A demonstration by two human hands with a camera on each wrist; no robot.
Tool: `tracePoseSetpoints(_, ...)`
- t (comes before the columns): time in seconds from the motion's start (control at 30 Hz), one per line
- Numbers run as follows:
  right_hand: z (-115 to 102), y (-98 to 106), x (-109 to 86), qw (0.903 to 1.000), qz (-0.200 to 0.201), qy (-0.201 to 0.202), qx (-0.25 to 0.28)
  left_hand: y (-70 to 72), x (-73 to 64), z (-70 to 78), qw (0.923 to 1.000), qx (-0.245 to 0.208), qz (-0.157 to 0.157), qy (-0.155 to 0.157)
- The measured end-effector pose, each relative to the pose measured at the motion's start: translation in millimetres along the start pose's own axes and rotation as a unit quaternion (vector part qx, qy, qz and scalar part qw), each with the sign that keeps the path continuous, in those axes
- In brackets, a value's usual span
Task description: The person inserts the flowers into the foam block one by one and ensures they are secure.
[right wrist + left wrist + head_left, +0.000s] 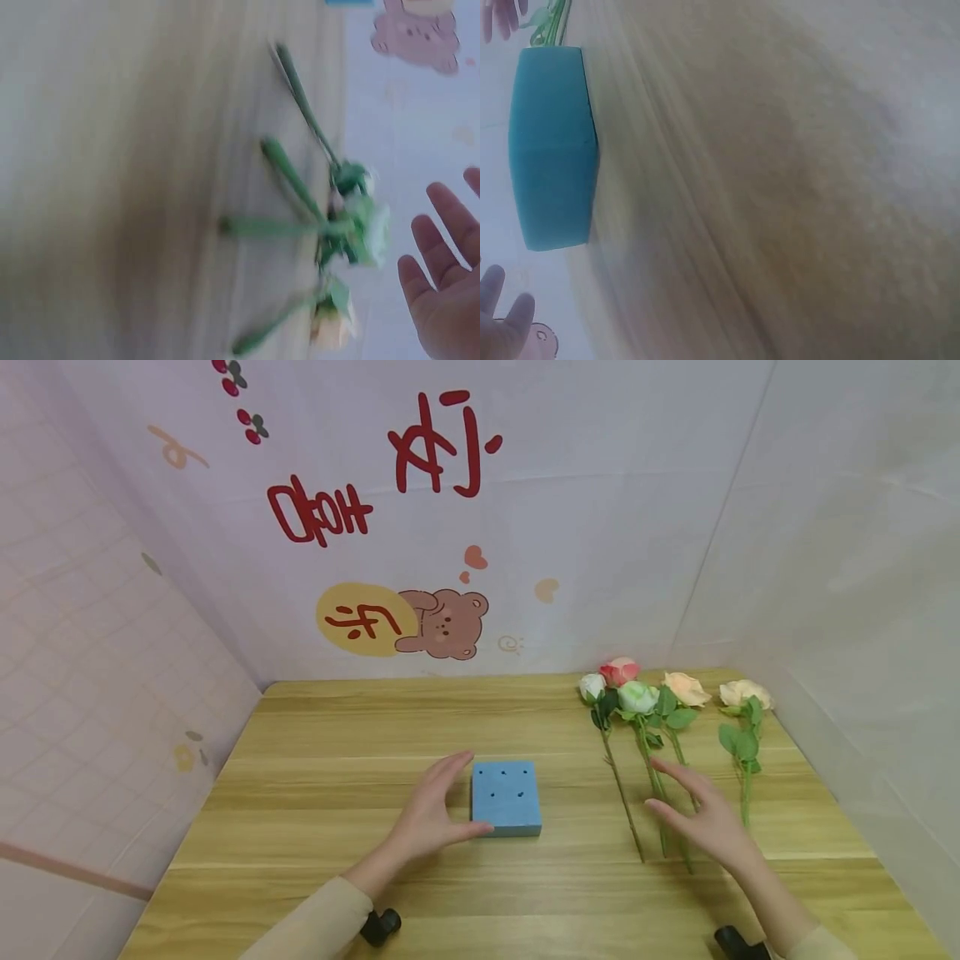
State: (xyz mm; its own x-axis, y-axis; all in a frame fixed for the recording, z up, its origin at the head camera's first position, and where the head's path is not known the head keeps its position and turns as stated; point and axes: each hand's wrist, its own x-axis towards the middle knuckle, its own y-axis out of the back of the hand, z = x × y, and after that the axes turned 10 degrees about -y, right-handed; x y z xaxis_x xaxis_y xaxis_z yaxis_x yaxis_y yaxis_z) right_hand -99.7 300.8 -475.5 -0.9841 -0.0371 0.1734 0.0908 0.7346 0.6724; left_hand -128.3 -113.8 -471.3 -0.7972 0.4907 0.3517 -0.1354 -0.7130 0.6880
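A square blue block (pixel 507 812) with several small holes in its top lies on the wooden table, near the middle. My left hand (pixel 426 814) hovers at the block's left side, thumb and fingers spread apart, holding nothing. In the left wrist view the block's side (pixel 553 150) shows, with fingertips (pixel 516 319) at the lower left. My right hand (pixel 708 823) is spread above the stems of artificial roses, gripping none of them. These include a white rose (pixel 592 686), a pink rose (pixel 619 671), a pale green rose (pixel 638 697) and a peach rose (pixel 686 688).
A cream rose (pixel 746 695) lies apart at the table's right side, its stem pointing toward the front. Behind the table (pixel 360 718) stands a white wall covering (pixel 600 510) printed with red characters and a bear. More pale covering borders both sides.
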Motion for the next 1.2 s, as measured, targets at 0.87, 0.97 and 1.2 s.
tracePoseSetpoints(0.87, 73, 62, -24.1, 0.9899, 0.024, -0.135, 0.036, -12.2, 6.7, -22.4, 0.9829, -0.145, -0.063, 0.094)
tracePoseSetpoints(0.97, 78, 64, -25.3, 0.9896, 0.024, -0.137, 0.038, -12.1, 6.1, -23.4, 0.9825, -0.149, -0.064, 0.091)
tracePoseSetpoints(1.2, 87, 66, -28.4, 0.9891, 0.010, -0.145, 0.022, -15.7, 6.4, -29.7, 0.9819, -0.160, -0.063, 0.079)
